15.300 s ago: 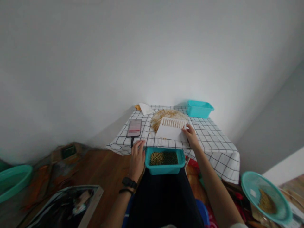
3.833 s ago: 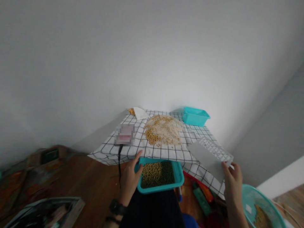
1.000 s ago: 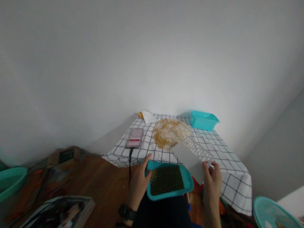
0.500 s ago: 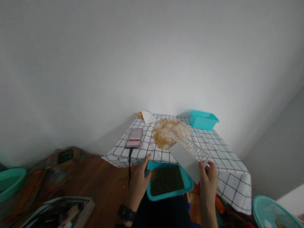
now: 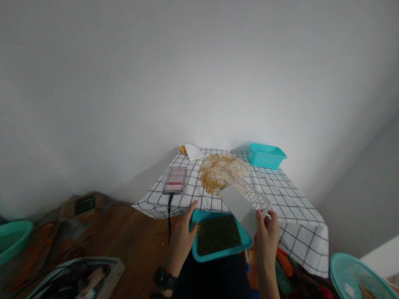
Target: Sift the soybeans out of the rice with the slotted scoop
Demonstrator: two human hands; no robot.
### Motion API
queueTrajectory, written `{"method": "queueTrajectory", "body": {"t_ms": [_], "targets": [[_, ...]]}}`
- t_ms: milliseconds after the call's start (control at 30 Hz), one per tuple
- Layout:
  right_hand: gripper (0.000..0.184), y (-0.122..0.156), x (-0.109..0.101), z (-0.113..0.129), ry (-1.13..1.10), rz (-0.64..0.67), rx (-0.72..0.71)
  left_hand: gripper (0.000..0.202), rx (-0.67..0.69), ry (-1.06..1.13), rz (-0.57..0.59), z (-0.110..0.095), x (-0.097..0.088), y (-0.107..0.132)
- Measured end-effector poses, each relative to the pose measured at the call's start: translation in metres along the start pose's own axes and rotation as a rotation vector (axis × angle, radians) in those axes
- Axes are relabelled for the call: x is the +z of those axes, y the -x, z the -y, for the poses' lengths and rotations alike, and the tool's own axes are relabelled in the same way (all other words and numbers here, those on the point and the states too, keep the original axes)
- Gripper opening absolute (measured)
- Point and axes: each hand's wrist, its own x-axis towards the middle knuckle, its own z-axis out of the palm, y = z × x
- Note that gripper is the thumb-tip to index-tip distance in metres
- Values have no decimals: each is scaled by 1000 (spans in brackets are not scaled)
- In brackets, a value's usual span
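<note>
Slotted scoop [image 5: 238, 203] by checked cloth [image 5: 293, 201] — pale wall [image 5: 199, 74] behind, wooden floor [image 5: 140, 232].

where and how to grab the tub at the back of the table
Probably take the tub by the rim at its right end, reaching from the front right: it stands upright and the rim flares out there, offering a lip. The wall is close behind and beans lie to its left. The right hand, holding the scoop, would need freeing first.
</note>
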Motion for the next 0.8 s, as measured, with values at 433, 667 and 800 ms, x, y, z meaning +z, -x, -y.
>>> {"method": "queueTrajectory", "body": {"t_ms": [433,667,800], "targets": [[51,6,0,8,-68,79,-7,62,5,7,8,6,2,-1],[47,4,-2,9,-40,91,-35,63,18,6,12,4,1,-2],[49,6,-1,12,-51,101,-41,64,15,0,17,4,1,-2]]}}
